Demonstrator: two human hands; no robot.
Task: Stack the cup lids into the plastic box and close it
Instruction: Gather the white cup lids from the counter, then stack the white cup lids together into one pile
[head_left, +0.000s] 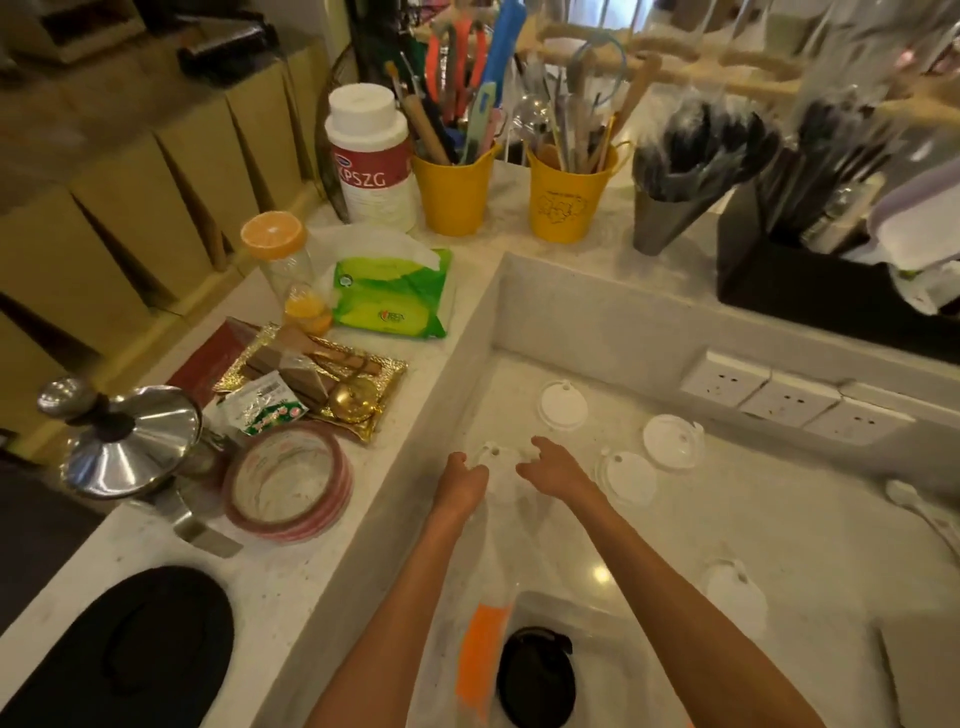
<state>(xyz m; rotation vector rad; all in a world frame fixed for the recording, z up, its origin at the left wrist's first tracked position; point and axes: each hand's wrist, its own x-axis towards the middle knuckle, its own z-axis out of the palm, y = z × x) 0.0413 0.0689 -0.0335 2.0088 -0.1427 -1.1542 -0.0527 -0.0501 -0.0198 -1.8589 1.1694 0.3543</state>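
Observation:
Several white cup lids lie on the pale lower counter. One cup lid (496, 456) sits between my hands. My left hand (462, 480) has its fingers curled against that lid's left edge. My right hand (556, 467) is at its right edge with the fingers spread. Other lids lie at the back (563, 405), back right (672, 441), just right of my right hand (623, 475) and near right (735, 590). The clear plastic box (597, 623) stands open between my forearms, with an orange strip (483, 654) and a black round thing (535, 675) in it.
A raised ledge on the left holds a tape roll (288, 483), a steel pot (130, 441), a gold tray (311, 379) and a green tissue pack (392, 296). Yellow utensil buckets (454, 192) stand behind. Wall sockets (789, 400) line the right wall, and a white spoon (919, 509) lies at far right.

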